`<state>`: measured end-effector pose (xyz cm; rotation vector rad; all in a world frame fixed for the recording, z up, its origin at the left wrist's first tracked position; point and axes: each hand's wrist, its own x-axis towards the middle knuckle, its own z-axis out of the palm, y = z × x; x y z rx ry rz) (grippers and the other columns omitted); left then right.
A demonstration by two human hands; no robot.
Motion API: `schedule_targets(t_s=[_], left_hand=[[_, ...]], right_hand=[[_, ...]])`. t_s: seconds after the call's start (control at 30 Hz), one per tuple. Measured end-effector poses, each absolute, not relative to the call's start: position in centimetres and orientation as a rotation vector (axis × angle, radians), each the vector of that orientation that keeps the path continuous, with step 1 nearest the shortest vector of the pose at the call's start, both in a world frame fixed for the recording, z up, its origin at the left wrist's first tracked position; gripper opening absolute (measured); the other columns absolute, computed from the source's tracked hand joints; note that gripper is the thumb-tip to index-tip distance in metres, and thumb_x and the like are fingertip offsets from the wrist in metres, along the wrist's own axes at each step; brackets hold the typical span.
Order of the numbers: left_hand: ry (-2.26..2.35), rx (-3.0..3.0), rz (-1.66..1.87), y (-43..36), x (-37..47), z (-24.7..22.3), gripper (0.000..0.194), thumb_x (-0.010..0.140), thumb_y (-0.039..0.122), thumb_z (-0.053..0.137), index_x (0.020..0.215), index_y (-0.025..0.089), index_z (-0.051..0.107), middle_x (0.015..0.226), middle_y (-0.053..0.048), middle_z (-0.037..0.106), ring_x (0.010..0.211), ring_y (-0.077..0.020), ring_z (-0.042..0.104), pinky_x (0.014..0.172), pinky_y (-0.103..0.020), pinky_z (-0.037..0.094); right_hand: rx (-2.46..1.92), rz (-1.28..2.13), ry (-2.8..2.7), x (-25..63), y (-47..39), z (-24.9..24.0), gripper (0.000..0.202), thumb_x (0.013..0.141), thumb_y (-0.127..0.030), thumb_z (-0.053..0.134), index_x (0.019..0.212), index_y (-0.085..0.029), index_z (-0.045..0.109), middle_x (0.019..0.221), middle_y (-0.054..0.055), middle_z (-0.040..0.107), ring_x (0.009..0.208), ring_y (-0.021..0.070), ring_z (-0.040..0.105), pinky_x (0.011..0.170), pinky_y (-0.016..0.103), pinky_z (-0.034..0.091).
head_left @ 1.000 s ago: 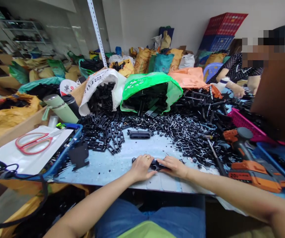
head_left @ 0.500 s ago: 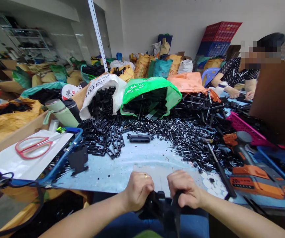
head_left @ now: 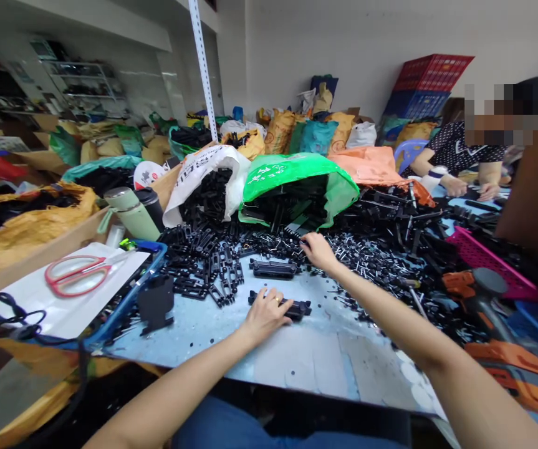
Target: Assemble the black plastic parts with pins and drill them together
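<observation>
My left hand lies over a long black plastic part on the blue tabletop, its fingers spread across the part's left half. A similar black part rests just behind it. My right hand reaches to the near edge of a pile of small black pieces with metal pins, in front of the green bag. Its fingers are bent together at the pieces; what they hold, if anything, is too small to make out. Black link-shaped parts lie left of both long parts.
Red scissors lie on white paper over a blue tray at left, near a green flask. An orange power drill and pink basket are at right. A person works at the far right.
Both hands have moved up and forward from the table's front edge. The black part they held low now lies on the table under my left hand. My right hand is at the pile. The view has shifted.
</observation>
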<state>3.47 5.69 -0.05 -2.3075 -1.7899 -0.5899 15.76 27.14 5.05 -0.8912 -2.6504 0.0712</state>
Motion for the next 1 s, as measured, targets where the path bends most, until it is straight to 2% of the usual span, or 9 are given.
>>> schedule_targets(t_s=[0.07,0.2,0.33,0.43,0.53,0.67,0.73,0.83,1.0], left_hand=[[-1.917,-2.223,-0.521,7.3,2.8,-0.2,0.041,0.078,0.044,0.060,0.113,0.023,0.055,0.099,-0.009,0.058,0.100,-0.0242,0.050,0.086,-0.042,0.036],[-2.108,-1.969,-0.565,10.5,-0.9,1.4,0.049,0.084,0.043,0.051,0.125,0.019,0.043,0.114,-0.012,0.053,0.112,-0.0271,0.041,0.092,-0.044,0.031],[-2.587,-1.240,-0.472,11.7,-9.4,3.5,0.035,0.085,0.022,0.042,0.118,0.010,0.047,0.115,-0.019,0.050,0.109,-0.0301,0.042,0.087,-0.044,0.033],[-2.755,-1.002,-0.391,11.2,-15.2,3.9,0.029,0.078,0.014,0.044,0.103,0.005,0.055,0.107,-0.022,0.055,0.104,-0.0329,0.044,0.082,-0.046,0.035],[-2.786,-1.008,-0.389,10.2,-17.5,3.5,0.018,0.073,0.012,0.049,0.085,0.006,0.061,0.094,-0.021,0.060,0.098,-0.0322,0.048,0.080,-0.043,0.037],[-2.758,-0.955,-0.436,8.6,-16.9,3.5,0.023,0.076,0.021,0.050,0.092,0.008,0.058,0.101,-0.020,0.057,0.102,-0.0323,0.046,0.082,-0.044,0.036],[-2.679,-0.927,-0.578,7.6,-16.0,4.0,0.025,0.079,0.029,0.049,0.096,0.011,0.054,0.104,-0.017,0.056,0.103,-0.0306,0.046,0.084,-0.043,0.036],[-2.415,-0.959,-1.059,5.9,-13.6,4.9,0.025,0.080,0.039,0.051,0.091,0.016,0.050,0.099,-0.010,0.056,0.097,-0.0237,0.051,0.084,-0.035,0.039],[-2.394,-1.328,-1.635,3.0,-3.9,5.3,0.027,0.081,0.045,0.052,0.088,0.020,0.044,0.070,0.002,0.051,0.063,-0.0142,0.052,0.061,-0.026,0.042]], right_hand=[[-0.903,0.006,-2.735,14.8,31.0,6.0,0.032,0.084,-0.015,0.044,0.116,-0.014,0.051,0.110,0.016,0.054,0.102,0.0265,0.045,0.083,0.037,0.037],[-0.809,-0.095,-2.953,11.9,34.5,6.3,0.049,0.076,-0.003,0.048,0.123,-0.016,0.047,0.107,0.013,0.058,0.100,0.0230,0.047,0.079,0.031,0.036],[-0.665,-0.143,-3.087,10.3,35.0,6.0,0.051,0.072,-0.002,0.053,0.120,-0.016,0.049,0.105,0.010,0.060,0.099,0.0211,0.050,0.080,0.030,0.035],[-0.599,-0.165,-3.090,10.3,34.7,6.8,0.040,0.076,-0.008,0.056,0.116,-0.015,0.052,0.105,0.011,0.060,0.100,0.0224,0.050,0.085,0.033,0.033],[-0.548,-0.180,-3.012,11.1,32.7,8.0,0.040,0.085,-0.022,0.053,0.123,-0.016,0.047,0.114,0.013,0.054,0.107,0.0245,0.046,0.090,0.037,0.032],[-0.272,-0.047,-2.858,14.1,25.4,7.7,0.042,0.090,-0.031,0.044,0.130,-0.021,0.042,0.117,0.013,0.050,0.101,0.0230,0.048,0.083,0.035,0.039],[-0.147,0.014,-2.894,16.6,20.5,6.1,0.040,0.089,-0.033,0.046,0.128,-0.023,0.045,0.112,0.011,0.052,0.094,0.0218,0.051,0.077,0.033,0.042],[-0.147,0.132,-2.968,20.5,14.7,3.1,0.044,0.088,-0.033,0.048,0.130,-0.023,0.042,0.105,0.009,0.056,0.090,0.0217,0.053,0.076,0.035,0.044],[-0.607,0.617,-2.686,23.2,12.3,0.8,0.043,0.090,-0.040,0.042,0.131,-0.026,0.042,0.108,0.010,0.057,0.094,0.0239,0.055,0.082,0.042,0.045]])
